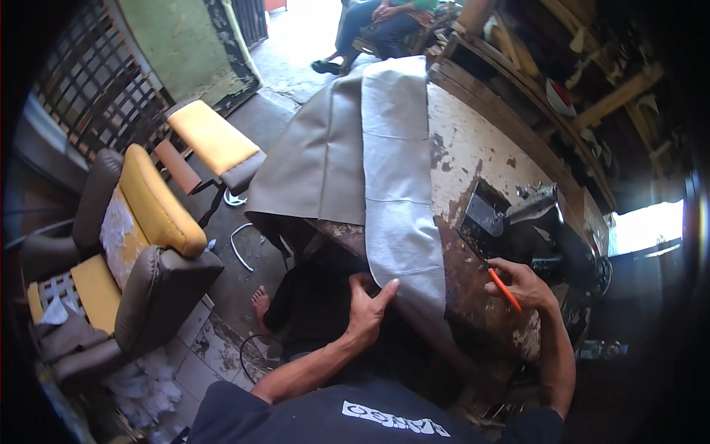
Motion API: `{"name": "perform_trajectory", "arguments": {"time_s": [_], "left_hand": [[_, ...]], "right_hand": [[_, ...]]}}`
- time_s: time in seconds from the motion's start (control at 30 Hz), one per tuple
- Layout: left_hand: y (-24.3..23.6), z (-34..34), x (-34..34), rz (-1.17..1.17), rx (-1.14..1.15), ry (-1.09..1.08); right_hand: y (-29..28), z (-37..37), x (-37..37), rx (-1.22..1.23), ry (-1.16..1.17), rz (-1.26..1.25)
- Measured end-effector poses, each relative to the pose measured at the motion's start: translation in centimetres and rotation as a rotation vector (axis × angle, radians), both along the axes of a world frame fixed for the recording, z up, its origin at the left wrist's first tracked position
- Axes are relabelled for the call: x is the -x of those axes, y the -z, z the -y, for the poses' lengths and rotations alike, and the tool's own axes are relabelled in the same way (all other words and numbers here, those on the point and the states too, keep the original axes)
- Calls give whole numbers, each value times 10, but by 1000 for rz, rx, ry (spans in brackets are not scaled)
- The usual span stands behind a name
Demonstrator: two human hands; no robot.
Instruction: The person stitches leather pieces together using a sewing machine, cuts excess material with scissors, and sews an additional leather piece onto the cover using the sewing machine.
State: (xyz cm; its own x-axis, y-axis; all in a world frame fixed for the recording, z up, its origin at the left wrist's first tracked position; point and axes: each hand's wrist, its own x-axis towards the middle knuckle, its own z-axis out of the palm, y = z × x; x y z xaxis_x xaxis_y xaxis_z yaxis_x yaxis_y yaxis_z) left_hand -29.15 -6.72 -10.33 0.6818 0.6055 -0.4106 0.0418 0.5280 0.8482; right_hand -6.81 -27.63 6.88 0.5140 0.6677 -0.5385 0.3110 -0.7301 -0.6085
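Note:
A long strip of upholstery material (399, 163), pale whitish-grey on its upturned side, lies over the worktable and hangs past its near edge. My left hand (367, 305) pinches the lower left edge of this strip between thumb and fingers. A wider grey-brown sheet of smooth material (310, 174) spreads beside it, draped off the table's left. My right hand (523, 285) is closed around a slim orange-handled tool (505, 290) above the table's right part; its exact kind is unclear. Close by that hand stands a dark sewing machine (551, 229).
A dark armchair with yellow panels (159, 214) stands at the left, near a yellow-topped padded piece (214, 137). The worn wooden worktable (473, 129) reaches away. Wooden frames (614, 103) crowd the right. A seated person (388, 22) is at the far end.

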Motion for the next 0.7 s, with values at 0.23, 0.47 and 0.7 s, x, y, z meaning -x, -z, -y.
{"name": "perform_trajectory", "arguments": {"time_s": [0.23, 0.47, 0.7], "left_hand": [[-10, -18, 8, 43, 43, 183], [-50, -25, 7, 231, 482, 67], [-47, -43, 12, 200, 567, 159]], "right_hand": [[-7, -16, -3, 165, -32, 96], [8, -13, -7, 59, -111, 20], [-8, -57, -36, 187, -265, -257]]}}
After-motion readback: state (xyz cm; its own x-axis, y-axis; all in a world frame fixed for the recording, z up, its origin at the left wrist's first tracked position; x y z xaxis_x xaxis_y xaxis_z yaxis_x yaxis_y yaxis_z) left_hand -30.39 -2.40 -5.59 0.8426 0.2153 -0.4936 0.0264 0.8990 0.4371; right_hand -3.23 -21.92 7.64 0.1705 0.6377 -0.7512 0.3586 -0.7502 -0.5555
